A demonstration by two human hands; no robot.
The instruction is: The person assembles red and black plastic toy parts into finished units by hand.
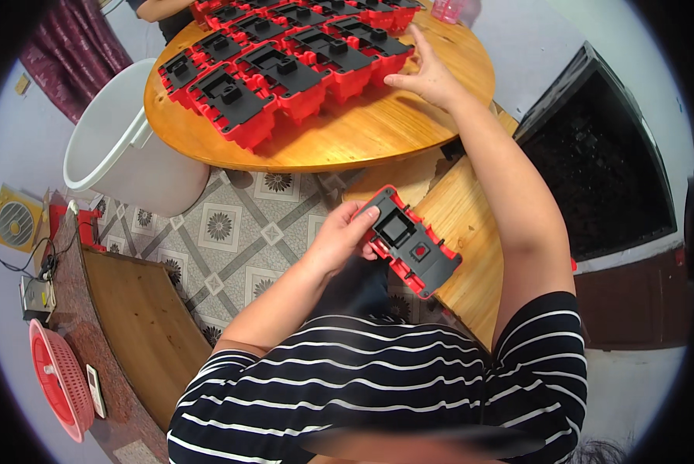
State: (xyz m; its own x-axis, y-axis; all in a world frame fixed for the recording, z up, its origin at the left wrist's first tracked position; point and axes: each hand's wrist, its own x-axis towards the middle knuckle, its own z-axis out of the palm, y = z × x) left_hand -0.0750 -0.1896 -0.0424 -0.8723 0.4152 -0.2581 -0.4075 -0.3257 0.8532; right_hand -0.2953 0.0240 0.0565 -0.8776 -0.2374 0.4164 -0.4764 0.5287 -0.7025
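My left hand [345, 234] grips a red plastic housing with a black top plate [437, 267] by its upper left end, thumb on top. A square recess and a small red spot show on its black face. My right hand [432, 76] reaches out to the round wooden table, thumb and fingers spread around the right end of a similar red and black housing [369, 37]. Whether the fingers touch it, I cannot tell. Several more such housings [283, 71] stand in close rows on the table, black sides up.
The round wooden table [347, 147] is ahead, with a large white bucket [150, 166] at its left. A wooden bench [463, 224] lies to my right, beside a dark flat screen [602, 155]. A pink basket [61, 379] sits far left. Another person's arm [161, 9] shows beyond the table.
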